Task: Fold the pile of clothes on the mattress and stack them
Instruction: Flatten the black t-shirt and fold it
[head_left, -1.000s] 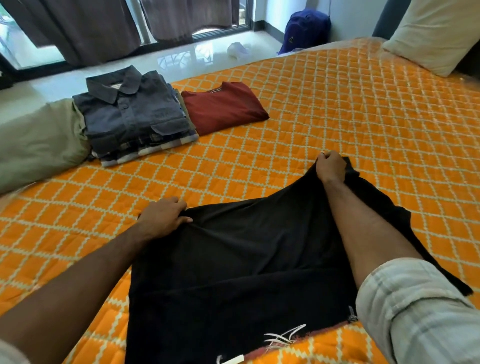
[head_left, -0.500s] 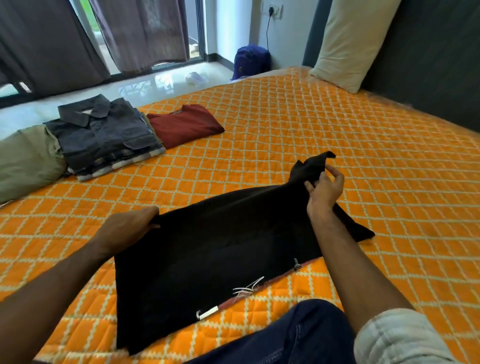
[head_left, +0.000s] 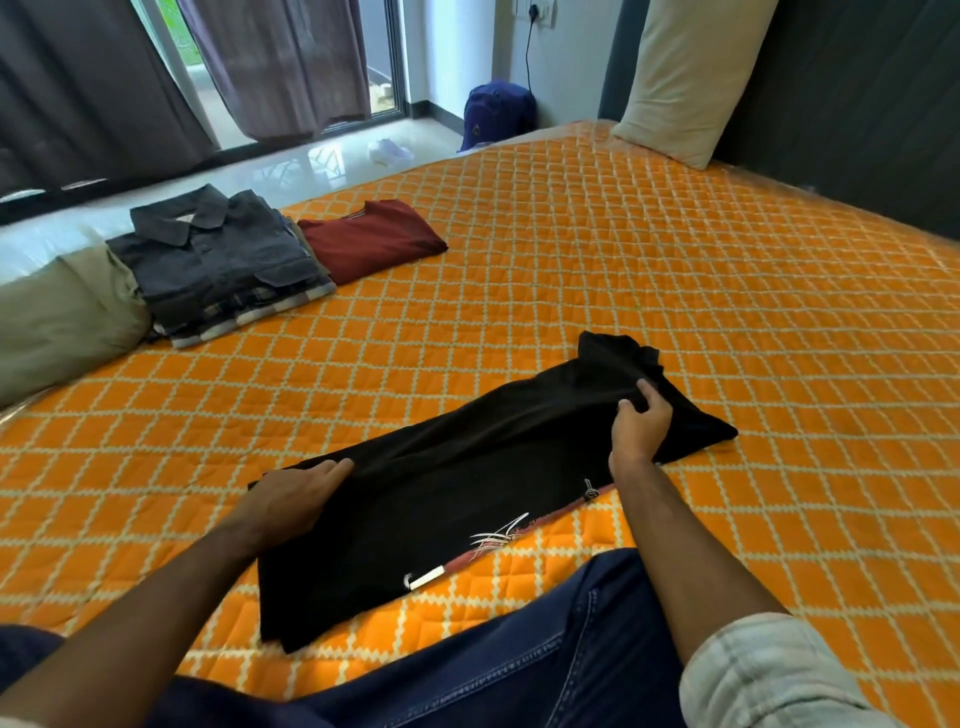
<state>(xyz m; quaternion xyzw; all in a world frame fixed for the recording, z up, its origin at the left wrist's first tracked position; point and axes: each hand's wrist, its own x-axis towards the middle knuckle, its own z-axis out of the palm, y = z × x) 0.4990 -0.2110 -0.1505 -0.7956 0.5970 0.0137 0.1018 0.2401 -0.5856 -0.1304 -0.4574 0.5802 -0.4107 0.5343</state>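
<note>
Since a second ago: black shirt (head_left: 467, 499) folded narrower into a long band, far edge brought toward the knees; right hand (head_left: 640, 426) shifted from the far corner back to the upper fold, left hand (head_left: 296, 499) moved nearer. Now lying slantwise on the orange quilted mattress (head_left: 675, 291), just ahead of a knee in blue jeans (head_left: 519, 670), white print and label showing at the near edge. Left hand resting on the shirt's left end, fingers fairly straight, index tip pressing into the cloth, nothing plainly pinched. Right hand clamped on a ridge of fabric near the right end, thumb and fingers curled round it, with a bunched sleeve or collar sticking up just beyond. Well apart, at the far left edge of the mattress: a stack of folded shirts (head_left: 223, 265) topped by a dark grey collared one, a folded maroon shirt (head_left: 374, 239) just beside it on the right, an olive pillow (head_left: 57, 322) touching it on the left. Cream pillow (head_left: 685, 78) leaning against the dark headboard; blue bag (head_left: 496, 114) on the floor beyond.
</note>
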